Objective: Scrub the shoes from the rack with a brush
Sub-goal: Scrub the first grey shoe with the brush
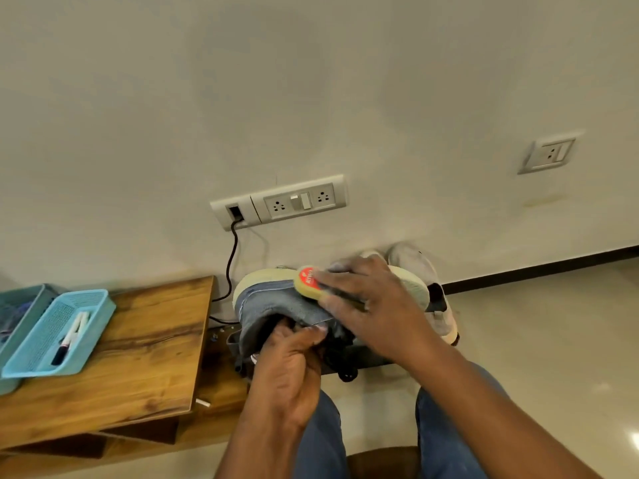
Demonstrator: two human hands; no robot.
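While right hand [366, 305] blocks most of brush [307, 281], bristles hidden. Left hand [294, 357] grips grey shoe [273, 305] at opening, over knees. Right hand holds brush on shoe side. Second shoe [439, 305] behind, blurry, by wall.

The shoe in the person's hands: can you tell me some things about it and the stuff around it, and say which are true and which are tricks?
1. The left hand grips the blue shoe at its opening. True.
2. The right hand holds a brush with a red label against the shoe. True.
3. The blue basket on the wooden table is full of shoes. False: it holds what look like markers.
4. A black cable is plugged into the wall panel. True.
5. The person is scrubbing a black boot. False: the shoe is blue-grey with a pale sole.
6. No other shoe is in sight. False: a light one lies behind the hands.
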